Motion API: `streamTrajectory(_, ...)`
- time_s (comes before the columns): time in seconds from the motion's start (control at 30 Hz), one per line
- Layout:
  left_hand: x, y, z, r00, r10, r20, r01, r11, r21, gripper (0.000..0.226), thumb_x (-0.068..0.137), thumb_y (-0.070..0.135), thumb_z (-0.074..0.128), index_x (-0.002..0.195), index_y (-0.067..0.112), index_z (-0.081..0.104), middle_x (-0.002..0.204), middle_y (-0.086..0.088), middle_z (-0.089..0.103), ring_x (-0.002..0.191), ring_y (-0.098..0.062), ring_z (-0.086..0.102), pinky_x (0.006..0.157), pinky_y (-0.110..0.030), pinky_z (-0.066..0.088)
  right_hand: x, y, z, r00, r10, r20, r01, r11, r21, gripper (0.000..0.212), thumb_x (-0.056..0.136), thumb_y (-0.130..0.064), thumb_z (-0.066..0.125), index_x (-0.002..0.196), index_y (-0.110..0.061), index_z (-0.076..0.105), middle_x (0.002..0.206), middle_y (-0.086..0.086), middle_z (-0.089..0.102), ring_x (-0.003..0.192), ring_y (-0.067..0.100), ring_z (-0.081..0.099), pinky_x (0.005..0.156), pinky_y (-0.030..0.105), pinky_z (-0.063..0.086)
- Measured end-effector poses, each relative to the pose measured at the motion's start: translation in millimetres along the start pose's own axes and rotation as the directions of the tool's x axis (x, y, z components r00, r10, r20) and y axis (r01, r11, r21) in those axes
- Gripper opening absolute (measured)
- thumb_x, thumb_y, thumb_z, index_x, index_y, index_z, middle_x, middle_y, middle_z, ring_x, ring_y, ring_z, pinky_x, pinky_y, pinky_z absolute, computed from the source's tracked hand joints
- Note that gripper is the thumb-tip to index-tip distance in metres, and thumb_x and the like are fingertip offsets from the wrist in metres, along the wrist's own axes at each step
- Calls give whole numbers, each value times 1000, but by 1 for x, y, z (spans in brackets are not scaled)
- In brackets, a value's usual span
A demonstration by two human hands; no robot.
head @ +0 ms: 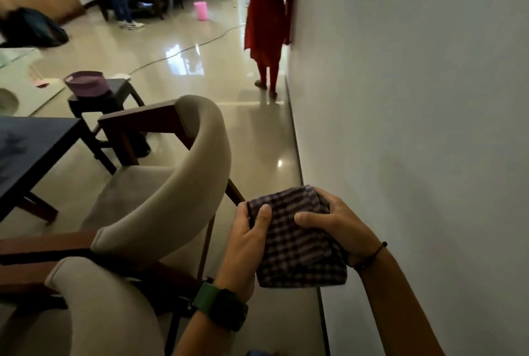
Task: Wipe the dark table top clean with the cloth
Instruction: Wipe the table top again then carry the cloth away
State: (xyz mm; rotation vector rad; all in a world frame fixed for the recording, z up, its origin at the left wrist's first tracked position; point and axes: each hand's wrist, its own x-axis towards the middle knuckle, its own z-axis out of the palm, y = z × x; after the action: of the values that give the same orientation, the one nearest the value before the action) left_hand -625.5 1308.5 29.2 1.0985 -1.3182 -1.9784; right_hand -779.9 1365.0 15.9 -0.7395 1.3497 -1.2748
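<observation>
Both hands, left hand [246,236] and right hand [340,229], were clamped around the folded checked cloth [297,244], which looked soft, light, easy to bunch.

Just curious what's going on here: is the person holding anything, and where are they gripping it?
Yes: a folded checked cloth, held in both hands, the left hand on its left edge and the right hand on its right side.

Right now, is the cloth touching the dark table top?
Apart. The head view shows the cloth held between both hands near the wall, with a chair between it and the table top.
</observation>
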Motion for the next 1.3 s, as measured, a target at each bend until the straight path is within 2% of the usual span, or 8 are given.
streamTrajectory(0.13,78,25,1,999,39,3,-39,999,-17,32,87,24,57,116,31,44,117,-1,60,105,-19,62,80,-33,56,87,-30,-23,1000,-17,-9,17,999,38,58,66,-14,79,119,-8,54,109,13,65,97,26,66,80,34,57)
streamTrajectory(0.27,172,54,2,998,60,1,-60,998,-8,33,85,17,59,110,35,46,117,0,60,107,-19,61,87,-37,54,180,-63,-47,1000,-14,-21,14,1000,5,56,65,-17,69,118,-8,55,111,15,65,100,29,65,84,37,56)
streamTrajectory(0.43,282,101,-1,996,53,-70,-58,995,-77,34,87,11,58,119,19,51,113,-6,66,103,-23,65,87,-41,55,282,-111,-70,999,30,-36,-30,1000,-4,42,71,-17,66,112,-13,58,104,11,69,91,23,69,71,29,57)
streamTrajectory(0.67,410,154,-25,969,11,-246,-50,987,-155,32,87,11,59,117,20,52,112,-5,65,102,-22,64,91,-44,54,418,-155,-83,982,155,107,-161,986,41,46,74,-24,69,117,-15,57,104,9,71,96,26,68,76,34,57)
streamTrajectory(0.8,500,181,-59,902,36,-431,-106,984,-141,21,88,12,58,106,21,54,108,-5,66,99,-22,65,88,-43,55,536,-176,-75,950,197,244,-195,980,-32,55,64,-24,72,116,-16,57,104,7,72,96,24,68,73,31,57)
streamTrajectory(0.9,569,206,-90,831,54,-553,-166,974,-154,19,88,9,57,101,22,56,103,-5,67,94,-21,67,78,-35,58,629,-197,-62,920,183,346,-157,982,-101,53,70,-20,73,119,-12,56,110,9,69,100,25,67,78,31,56)
streamTrajectory(1.03,651,248,-131,741,-3,-672,-177,964,-199,29,88,12,57,116,16,53,111,-8,65,101,-26,64,87,-44,55,747,-226,-33,861,229,454,-174,972,-160,53,69,-19,71,120,-16,55,114,8,67,103,22,65,86,34,55)
streamTrajectory(1.3,778,313,-239,521,-12,-854,-264,949,-174,28,88,10,56,116,15,53,109,-6,65,99,-23,64,79,-35,56,946,-261,57,720,315,618,-158,942,-296,40,78,-11,67,114,-20,56,113,5,65,102,21,64,85,32,54)
